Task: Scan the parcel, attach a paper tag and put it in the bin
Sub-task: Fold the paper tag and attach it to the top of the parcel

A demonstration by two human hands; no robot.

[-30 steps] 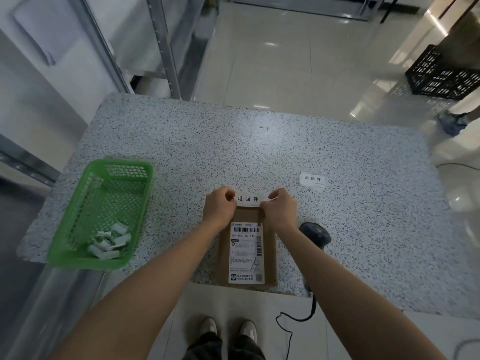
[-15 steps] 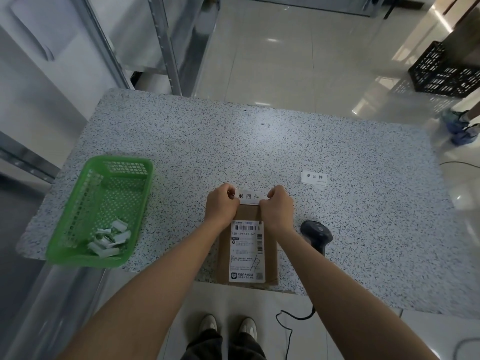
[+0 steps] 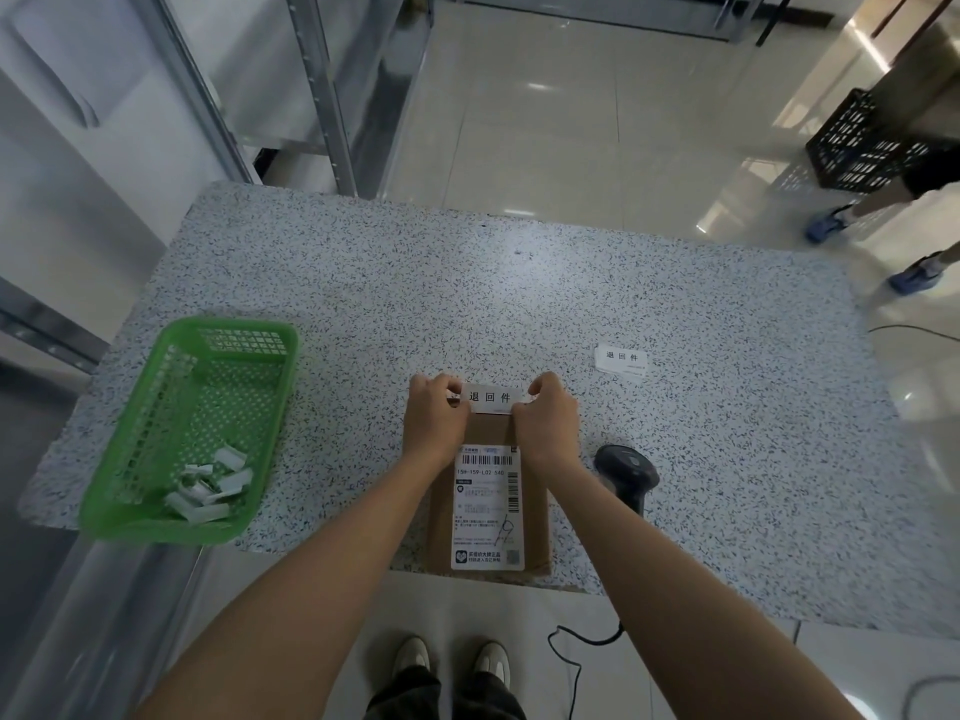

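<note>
Hands L [image 3: 435, 423] & R [image 3: 546, 424] still pinched on paper tag [image 3: 490, 398] at parcel [image 3: 488, 506] top, unchanged.

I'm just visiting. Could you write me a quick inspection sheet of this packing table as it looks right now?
Surface: speckled table, mostly bare.
Job's things: parcel at near edge; tag held at its far end; scanner lying right of it.
Clutter: green basket of paper scraps; spare tags.
Grippers: left hand and right hand pinch the tag's ends.
Cables: scanner cable hangs to the floor.
Surroundings: metal shelving, black crate, someone's feet.
</note>
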